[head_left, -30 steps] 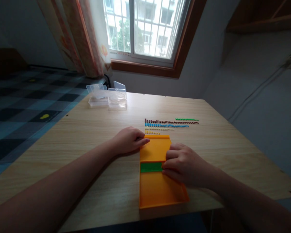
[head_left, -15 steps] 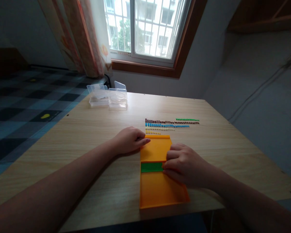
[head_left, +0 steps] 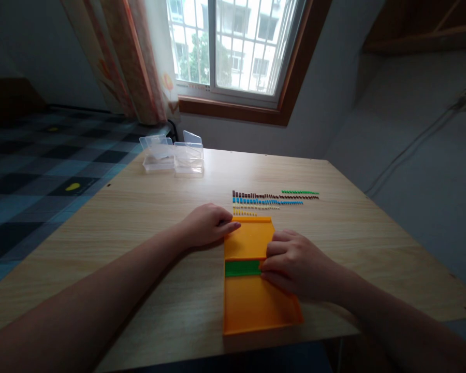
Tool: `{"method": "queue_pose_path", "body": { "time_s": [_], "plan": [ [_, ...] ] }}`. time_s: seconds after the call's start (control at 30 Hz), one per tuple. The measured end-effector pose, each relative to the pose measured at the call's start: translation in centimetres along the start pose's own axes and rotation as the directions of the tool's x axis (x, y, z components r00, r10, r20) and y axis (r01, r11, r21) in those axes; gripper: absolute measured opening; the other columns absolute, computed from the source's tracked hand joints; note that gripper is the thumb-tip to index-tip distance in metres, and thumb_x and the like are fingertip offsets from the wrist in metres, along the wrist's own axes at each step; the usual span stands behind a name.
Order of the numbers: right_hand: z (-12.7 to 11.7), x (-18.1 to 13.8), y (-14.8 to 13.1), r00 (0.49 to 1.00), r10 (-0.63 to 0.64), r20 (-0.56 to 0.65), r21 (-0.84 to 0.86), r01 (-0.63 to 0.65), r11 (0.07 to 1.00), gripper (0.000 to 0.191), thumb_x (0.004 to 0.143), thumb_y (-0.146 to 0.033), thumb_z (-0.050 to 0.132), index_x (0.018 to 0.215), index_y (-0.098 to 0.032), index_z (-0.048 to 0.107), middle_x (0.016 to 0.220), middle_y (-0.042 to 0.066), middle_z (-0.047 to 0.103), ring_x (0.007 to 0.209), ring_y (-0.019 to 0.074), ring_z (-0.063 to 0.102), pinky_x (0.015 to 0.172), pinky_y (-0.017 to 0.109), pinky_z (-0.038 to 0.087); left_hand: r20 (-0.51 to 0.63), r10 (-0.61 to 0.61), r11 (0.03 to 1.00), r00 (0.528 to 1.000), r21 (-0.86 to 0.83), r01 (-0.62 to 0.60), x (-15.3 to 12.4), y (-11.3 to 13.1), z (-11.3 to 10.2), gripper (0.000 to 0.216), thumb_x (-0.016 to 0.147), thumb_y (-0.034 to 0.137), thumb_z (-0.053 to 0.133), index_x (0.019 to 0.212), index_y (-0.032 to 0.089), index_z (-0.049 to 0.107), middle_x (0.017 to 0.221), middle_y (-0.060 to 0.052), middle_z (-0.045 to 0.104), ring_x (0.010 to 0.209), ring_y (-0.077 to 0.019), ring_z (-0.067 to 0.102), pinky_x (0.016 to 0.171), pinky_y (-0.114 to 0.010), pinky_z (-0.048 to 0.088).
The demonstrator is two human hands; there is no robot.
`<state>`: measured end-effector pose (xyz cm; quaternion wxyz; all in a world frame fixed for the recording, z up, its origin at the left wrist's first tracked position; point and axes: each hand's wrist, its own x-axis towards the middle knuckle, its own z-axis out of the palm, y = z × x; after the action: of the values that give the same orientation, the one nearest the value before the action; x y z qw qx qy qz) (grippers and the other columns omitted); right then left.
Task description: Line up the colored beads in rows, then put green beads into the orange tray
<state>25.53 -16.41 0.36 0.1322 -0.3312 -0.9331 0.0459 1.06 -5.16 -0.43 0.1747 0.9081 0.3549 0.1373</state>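
Observation:
A long orange tray (head_left: 256, 305) with low raised rims lies at the near edge of the table. Across its middle runs a green strip (head_left: 241, 268). My left hand (head_left: 207, 224) is closed at the tray's far left corner, its thumb laid over the rim. At the right rim, beside the end of the green strip, my right hand (head_left: 295, 261) has its fingers curled over the tray's edge. A small orange bit shows at its fingertips; whether it belongs to the tray I cannot tell. Just beyond the tray lie rows of tiny blue pieces (head_left: 245, 200) and brown pieces (head_left: 252, 195).
Short rows of yellow pieces (head_left: 244, 213) and green pieces (head_left: 300, 192) lie near the others on the wooden table (head_left: 171, 305). Clear plastic boxes (head_left: 189, 165) with raised lids stand at the far left. Behind are a window (head_left: 244, 46) and a checked bed (head_left: 42, 160).

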Motion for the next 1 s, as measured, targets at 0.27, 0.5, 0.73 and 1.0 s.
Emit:
{"method": "queue_pose_path", "body": {
  "time_s": [0.27, 0.5, 0.73, 1.0],
  "plan": [
    [-1.8, -0.2, 1.9, 0.971, -0.037, -0.235, 0.053, 0.051, 0.997, 0.022, 0.096, -0.028, 0.061, 0.080, -0.020, 0.073, 0.073, 0.003, 0.066, 0.071, 0.0164, 0.054, 0.074, 0.034, 0.041, 0.008, -0.011, 1.000, 1.000, 0.009, 0.011, 0.0, -0.2, -0.1, 0.048, 0.092, 0.046, 0.050, 0.054, 0.018, 0.048, 0.051, 0.002, 0.046, 0.051, -0.0113, 0.036, 0.053, -0.027, 0.022],
    [-3.2, -0.8, 7.8, 0.760, 0.195, -0.620, 0.036, -0.220, 0.975, 0.017, 0.093, -0.028, 0.065, 0.083, -0.020, 0.076, 0.079, 0.007, 0.071, 0.079, 0.0208, 0.060, 0.075, 0.036, 0.048, 0.000, -0.027, 0.998, 1.000, 0.056, 0.027, 0.0, -0.3, 0.0, 0.043, 0.088, 0.046, 0.055, 0.056, 0.019, 0.044, 0.054, 0.002, 0.048, 0.053, -0.0121, 0.037, 0.053, -0.027, 0.022],
    [-3.5, 2.2, 14.1, 0.771, 0.527, -0.358, -0.059, -0.582, 0.811, 0.019, 0.091, -0.026, 0.064, 0.096, -0.020, 0.081, 0.100, 0.008, 0.076, 0.100, 0.0217, 0.065, 0.097, 0.034, 0.043, 0.023, -0.013, 0.994, 1.000, 0.109, 0.011, -0.1, -0.3, -0.2, 0.037, 0.082, 0.044, 0.064, 0.058, 0.020, 0.050, 0.058, 0.000, 0.055, 0.056, -0.0147, 0.045, 0.053, -0.028, 0.024],
    [-2.2, 4.3, 19.2, 0.711, 0.692, -0.129, -0.095, -0.703, 0.705, 0.021, 0.085, -0.028, 0.067, 0.095, -0.019, 0.083, 0.092, 0.005, 0.080, 0.086, 0.0177, 0.069, 0.074, 0.023, 0.044, 0.051, -0.003, 0.993, 0.999, 0.115, -0.003, -0.2, -0.2, -0.1, 0.035, 0.081, 0.045, 0.066, 0.060, 0.020, 0.051, 0.061, 0.000, 0.057, 0.057, -0.0156, 0.045, 0.054, -0.028, 0.023]
  ]
}}
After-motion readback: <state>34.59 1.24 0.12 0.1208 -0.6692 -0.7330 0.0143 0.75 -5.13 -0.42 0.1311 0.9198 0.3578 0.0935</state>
